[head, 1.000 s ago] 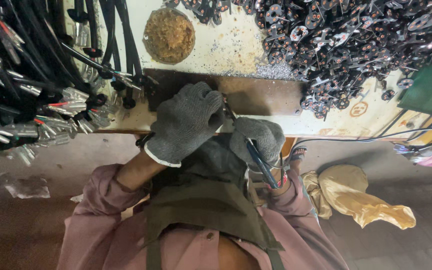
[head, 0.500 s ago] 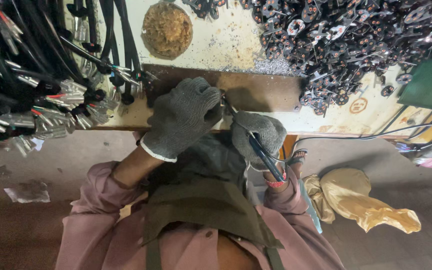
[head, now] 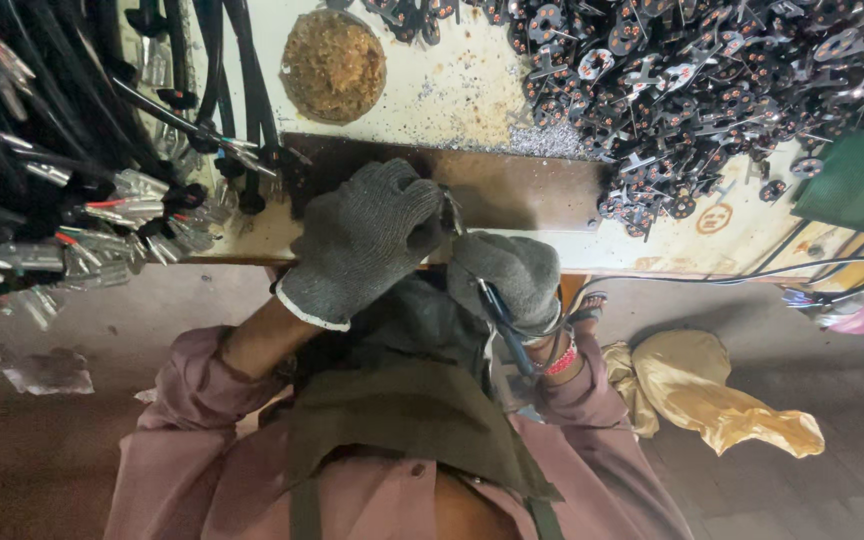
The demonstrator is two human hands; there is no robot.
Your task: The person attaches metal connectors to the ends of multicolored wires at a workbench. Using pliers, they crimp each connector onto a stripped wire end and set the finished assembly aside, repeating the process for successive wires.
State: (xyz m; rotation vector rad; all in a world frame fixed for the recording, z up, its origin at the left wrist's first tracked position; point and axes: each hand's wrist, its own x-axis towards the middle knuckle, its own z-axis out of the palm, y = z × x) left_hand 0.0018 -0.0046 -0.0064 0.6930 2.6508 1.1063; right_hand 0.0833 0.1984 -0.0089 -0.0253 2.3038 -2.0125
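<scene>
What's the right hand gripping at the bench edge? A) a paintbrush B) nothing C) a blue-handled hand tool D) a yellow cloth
C: the gloved right hand is closed around a blue-handled tool whose handles stick out below the fist, while the yellow cloth lies apart on the floor.

Even, moderately bright overhead light on the pale surface beyond the left hand. Dim, shadowed floor below. Sharp centre; slight wide-angle stretching toward edges.
</scene>
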